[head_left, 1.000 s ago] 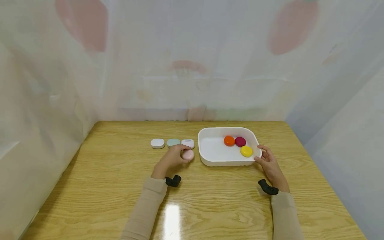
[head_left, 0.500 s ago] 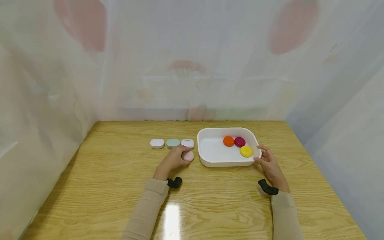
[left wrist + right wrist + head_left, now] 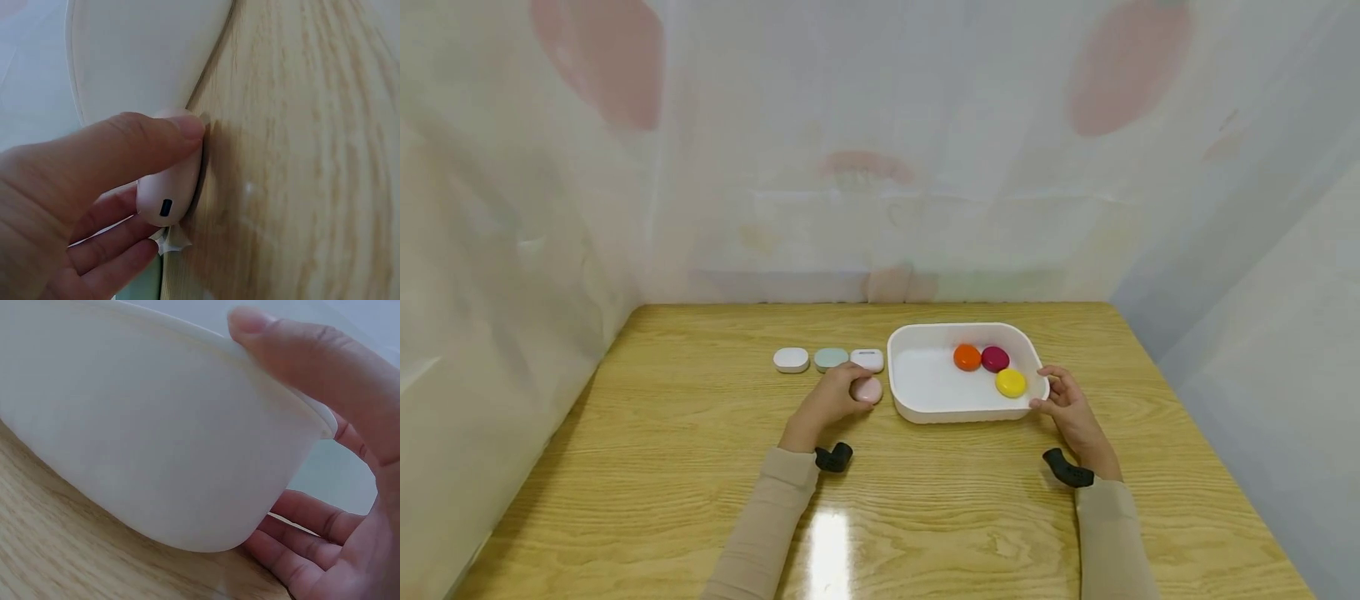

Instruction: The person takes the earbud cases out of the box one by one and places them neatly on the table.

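My left hand (image 3: pixel 831 402) pinches a pale pink rounded earbud case (image 3: pixel 868 390) at the table surface, left of a white plastic tray (image 3: pixel 925 379). In the left wrist view a dark charging port shows on the end of the case (image 3: pixel 164 207), and the thumb lies along its side. My right hand (image 3: pixel 1078 421) grips the tray's right end, thumb at the rim and the other fingers around the outer wall (image 3: pixel 187 456). Inside the tray lie three smooth round pieces: orange (image 3: pixel 967 357), crimson (image 3: pixel 996 359) and yellow (image 3: pixel 1011 383).
Behind the left hand, three small cases stand in a row: a white case (image 3: pixel 792 360), a pale green case (image 3: pixel 831 359) and a whitish case (image 3: pixel 867 360) with a small dark mark. The wooden table (image 3: pixel 962 517) ends at a patterned curtain (image 3: pixel 880 233).
The tray has slid slightly left and towards me, with my right hand on its end and the round pieces inside. My left hand has stayed nearly in place with the pink earbud case.
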A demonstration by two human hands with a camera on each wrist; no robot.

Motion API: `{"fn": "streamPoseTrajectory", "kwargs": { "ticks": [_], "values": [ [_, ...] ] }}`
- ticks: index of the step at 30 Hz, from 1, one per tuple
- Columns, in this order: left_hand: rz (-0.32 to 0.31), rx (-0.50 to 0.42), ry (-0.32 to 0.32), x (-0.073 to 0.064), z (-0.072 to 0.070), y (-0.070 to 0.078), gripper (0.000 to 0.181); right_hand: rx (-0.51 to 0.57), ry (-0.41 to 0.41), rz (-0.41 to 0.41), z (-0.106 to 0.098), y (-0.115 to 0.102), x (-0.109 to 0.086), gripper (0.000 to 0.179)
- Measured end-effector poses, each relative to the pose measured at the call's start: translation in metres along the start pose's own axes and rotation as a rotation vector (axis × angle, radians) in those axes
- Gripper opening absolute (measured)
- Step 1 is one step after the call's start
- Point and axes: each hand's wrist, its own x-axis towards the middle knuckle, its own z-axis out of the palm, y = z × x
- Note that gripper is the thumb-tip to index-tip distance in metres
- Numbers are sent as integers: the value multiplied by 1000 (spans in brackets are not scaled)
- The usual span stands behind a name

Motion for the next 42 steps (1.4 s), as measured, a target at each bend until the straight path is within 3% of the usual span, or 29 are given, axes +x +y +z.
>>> {"fn": "streamPoseTrajectory", "kwargs": {
  "ticks": [6, 10, 21, 32, 42],
  "values": [
    [-31, -2, 4, -3, -10, 3, 50, -39, -7, 2, 3, 0, 2, 40],
    [-15, -11, 9, -5, -18, 9, 49, -77, -11, 18, 3, 0, 2, 37],
    [96, -243, 39, -3, -23, 36, 40, -98, -31, 39, 2, -1, 4, 33],
    [158, -218, 97, 29, 13, 76, 40, -52, -36, 13, -3, 3, 5, 34],
    [105, -252, 131, 59, 49, 92, 41, -19, -33, -14, -3, 2, 4, 34]
  ]
}}
